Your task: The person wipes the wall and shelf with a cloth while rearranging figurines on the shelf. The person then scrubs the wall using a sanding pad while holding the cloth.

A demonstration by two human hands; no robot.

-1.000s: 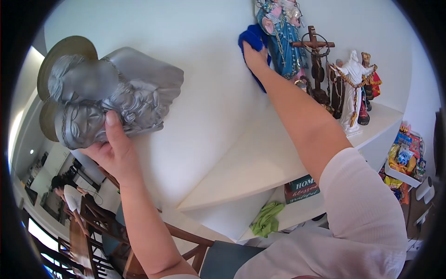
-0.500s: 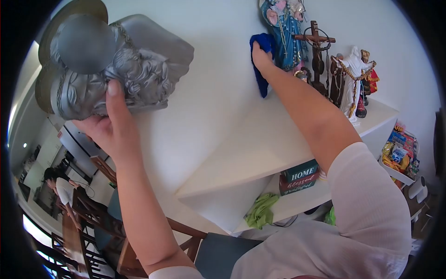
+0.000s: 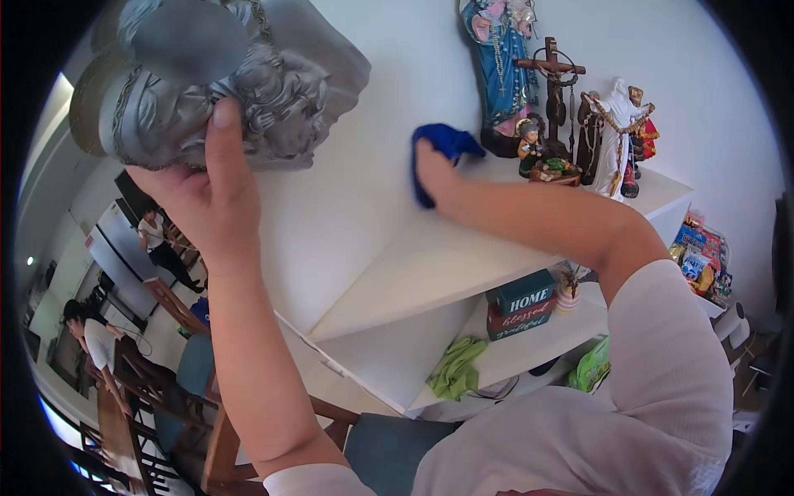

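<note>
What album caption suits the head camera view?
Left hand holding a silver statue, right hand with a blue cloth, near figurines on a white shelf.

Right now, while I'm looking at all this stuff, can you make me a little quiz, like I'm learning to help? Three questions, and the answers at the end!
1. Pick one. What does the left hand hold?
A) a red cup
B) the silver statue
C) a wooden spoon

2. The right hand has a cloth in its grip. True or false: that cloth is yellow.

3. Fill in the missing word. The box sign on the lower shelf says "____ blessed grateful".

Key: 1. B; 2. false, it is blue; 3. HOME
</note>
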